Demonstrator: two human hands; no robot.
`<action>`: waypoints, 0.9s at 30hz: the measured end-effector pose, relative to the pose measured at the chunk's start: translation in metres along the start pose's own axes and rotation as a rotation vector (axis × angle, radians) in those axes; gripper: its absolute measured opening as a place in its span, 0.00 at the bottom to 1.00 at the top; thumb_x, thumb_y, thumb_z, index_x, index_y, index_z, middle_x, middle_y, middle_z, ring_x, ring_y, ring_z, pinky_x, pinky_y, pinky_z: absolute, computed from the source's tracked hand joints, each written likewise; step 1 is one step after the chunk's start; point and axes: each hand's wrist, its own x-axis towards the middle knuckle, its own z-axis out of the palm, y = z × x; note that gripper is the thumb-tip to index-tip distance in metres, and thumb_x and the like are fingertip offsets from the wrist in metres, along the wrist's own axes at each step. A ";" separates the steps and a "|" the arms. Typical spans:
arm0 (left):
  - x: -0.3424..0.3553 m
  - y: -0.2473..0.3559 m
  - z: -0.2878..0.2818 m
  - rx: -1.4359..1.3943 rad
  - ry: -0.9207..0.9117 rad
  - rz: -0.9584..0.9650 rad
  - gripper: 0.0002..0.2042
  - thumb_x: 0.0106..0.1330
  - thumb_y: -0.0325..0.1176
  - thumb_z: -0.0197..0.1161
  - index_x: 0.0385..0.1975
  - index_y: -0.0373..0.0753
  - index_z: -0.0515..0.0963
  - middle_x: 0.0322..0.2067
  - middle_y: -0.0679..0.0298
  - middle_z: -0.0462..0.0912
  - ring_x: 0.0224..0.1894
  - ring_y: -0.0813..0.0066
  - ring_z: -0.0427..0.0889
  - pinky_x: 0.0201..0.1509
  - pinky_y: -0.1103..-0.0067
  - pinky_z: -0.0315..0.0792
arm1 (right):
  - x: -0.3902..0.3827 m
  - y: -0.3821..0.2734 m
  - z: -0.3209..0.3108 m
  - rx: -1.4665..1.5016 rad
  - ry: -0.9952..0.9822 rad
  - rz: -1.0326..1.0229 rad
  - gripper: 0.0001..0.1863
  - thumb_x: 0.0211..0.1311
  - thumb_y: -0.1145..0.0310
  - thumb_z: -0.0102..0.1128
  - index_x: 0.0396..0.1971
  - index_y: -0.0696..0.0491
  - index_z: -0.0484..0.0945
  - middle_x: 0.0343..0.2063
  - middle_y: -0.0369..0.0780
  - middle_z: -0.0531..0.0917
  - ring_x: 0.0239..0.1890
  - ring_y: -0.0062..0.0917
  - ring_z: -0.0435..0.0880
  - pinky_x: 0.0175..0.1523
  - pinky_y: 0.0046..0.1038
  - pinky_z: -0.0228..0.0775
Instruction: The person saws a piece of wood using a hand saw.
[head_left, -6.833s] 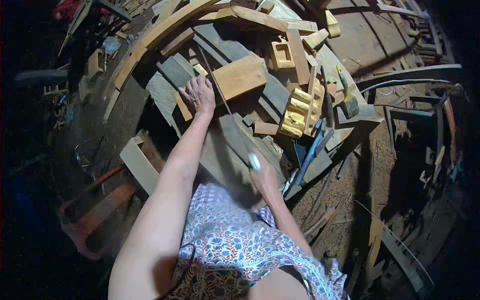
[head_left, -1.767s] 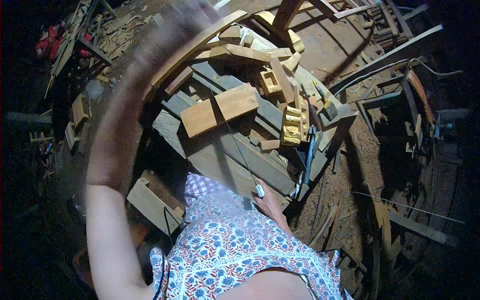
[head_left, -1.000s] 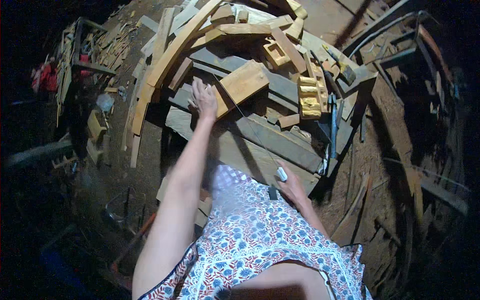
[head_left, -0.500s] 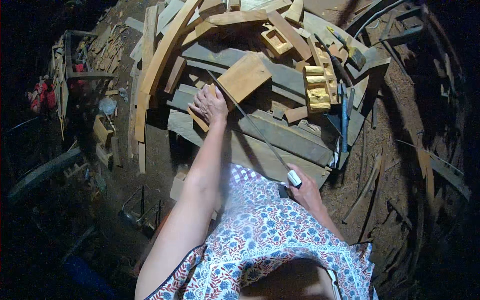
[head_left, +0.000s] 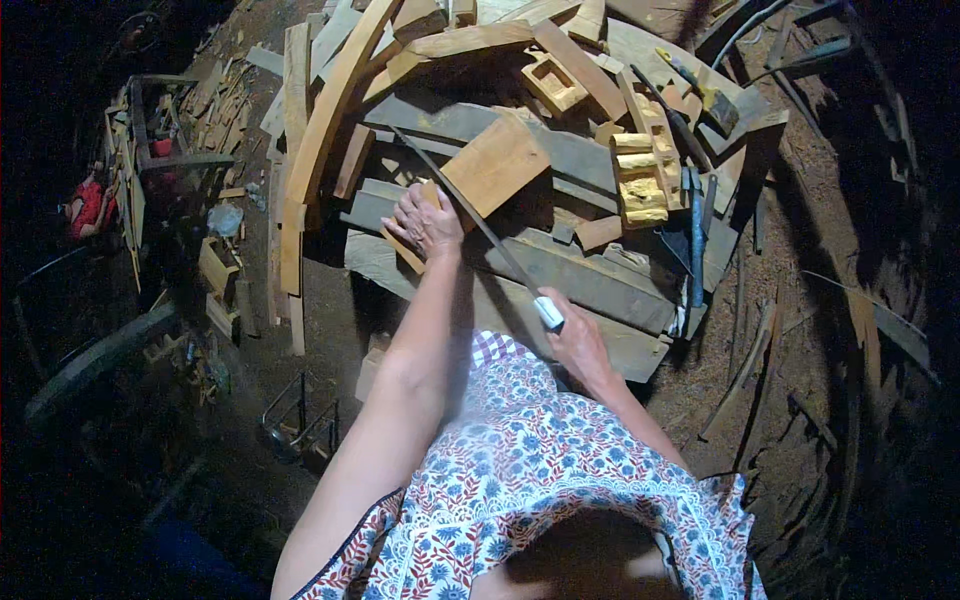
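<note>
A pale brown wooden block lies on grey planks in the middle of the bench. My left hand grips the wood just left of the blade, its fingers curled over the edge. Under that hand an orange-brown edge shows; whether it belongs to the same block I cannot tell. A long, narrow saw lies slantwise across the wood, its tip past the far side. Its white handle is in my right hand, closed round it near the bench's front edge. The blade's teeth are too small to make out.
Carved yellowish wooden moulds and a blue-handled tool lie at the bench's right. Above them is a yellow-handled brush-like tool. Long curved wooden strips border the left side. Wood scraps litter the floor.
My right hand has moved forward and left with the saw, so its tip reaches farther past the wood. The left hand stays on the wood. The whole view has shifted slightly.
</note>
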 end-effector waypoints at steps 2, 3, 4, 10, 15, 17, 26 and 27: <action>0.004 -0.004 0.001 -0.007 -0.026 -0.004 0.20 0.62 0.49 0.48 0.46 0.43 0.71 0.42 0.56 0.73 0.51 0.58 0.69 0.63 0.53 0.47 | 0.003 0.002 0.000 -0.045 -0.046 0.061 0.30 0.46 0.76 0.61 0.54 0.47 0.67 0.44 0.51 0.77 0.46 0.46 0.76 0.48 0.39 0.71; 0.005 -0.007 0.003 -0.015 -0.049 -0.007 0.20 0.60 0.48 0.51 0.46 0.42 0.70 0.41 0.57 0.74 0.50 0.58 0.69 0.63 0.51 0.46 | 0.008 0.011 0.003 -0.049 -0.053 0.065 0.30 0.46 0.76 0.61 0.54 0.47 0.67 0.44 0.51 0.77 0.46 0.46 0.76 0.48 0.39 0.71; 0.007 -0.005 0.004 -0.042 -0.017 -0.010 0.20 0.59 0.48 0.51 0.45 0.42 0.71 0.40 0.58 0.74 0.49 0.59 0.70 0.63 0.51 0.47 | 0.013 0.028 0.005 -0.080 -0.058 0.016 0.30 0.46 0.75 0.61 0.54 0.46 0.67 0.44 0.50 0.77 0.46 0.45 0.76 0.48 0.38 0.71; 0.004 -0.005 0.007 -0.042 0.009 -0.006 0.19 0.62 0.49 0.49 0.45 0.43 0.71 0.40 0.57 0.73 0.51 0.58 0.68 0.63 0.54 0.47 | 0.021 0.048 0.017 -0.035 0.013 -0.117 0.33 0.43 0.78 0.61 0.54 0.44 0.67 0.41 0.49 0.78 0.42 0.44 0.78 0.46 0.37 0.71; 0.003 -0.005 0.006 -0.036 -0.052 -0.013 0.18 0.63 0.49 0.49 0.45 0.44 0.71 0.40 0.58 0.73 0.51 0.59 0.68 0.63 0.54 0.46 | 0.021 0.045 0.016 -0.007 -0.006 -0.097 0.34 0.42 0.80 0.61 0.54 0.45 0.67 0.41 0.49 0.78 0.42 0.45 0.78 0.46 0.37 0.71; 0.003 -0.008 0.007 -0.052 -0.006 -0.023 0.19 0.63 0.49 0.48 0.46 0.44 0.71 0.41 0.58 0.73 0.51 0.59 0.68 0.63 0.53 0.46 | 0.017 0.043 0.020 0.011 0.052 -0.159 0.32 0.44 0.79 0.60 0.54 0.44 0.67 0.38 0.50 0.78 0.41 0.46 0.78 0.44 0.38 0.71; -0.006 0.003 0.002 0.007 -0.068 -0.104 0.19 0.64 0.48 0.46 0.45 0.40 0.72 0.41 0.54 0.74 0.49 0.56 0.70 0.59 0.53 0.50 | 0.025 0.064 0.010 -0.118 0.057 -0.119 0.32 0.47 0.78 0.58 0.54 0.40 0.66 0.32 0.49 0.78 0.38 0.46 0.78 0.43 0.41 0.71; -0.009 0.002 0.000 0.036 -0.115 -0.158 0.20 0.65 0.48 0.46 0.45 0.39 0.72 0.40 0.53 0.74 0.49 0.56 0.70 0.58 0.54 0.51 | 0.025 0.067 0.002 -0.117 0.072 -0.116 0.32 0.47 0.78 0.58 0.54 0.40 0.66 0.32 0.49 0.78 0.38 0.46 0.78 0.43 0.41 0.71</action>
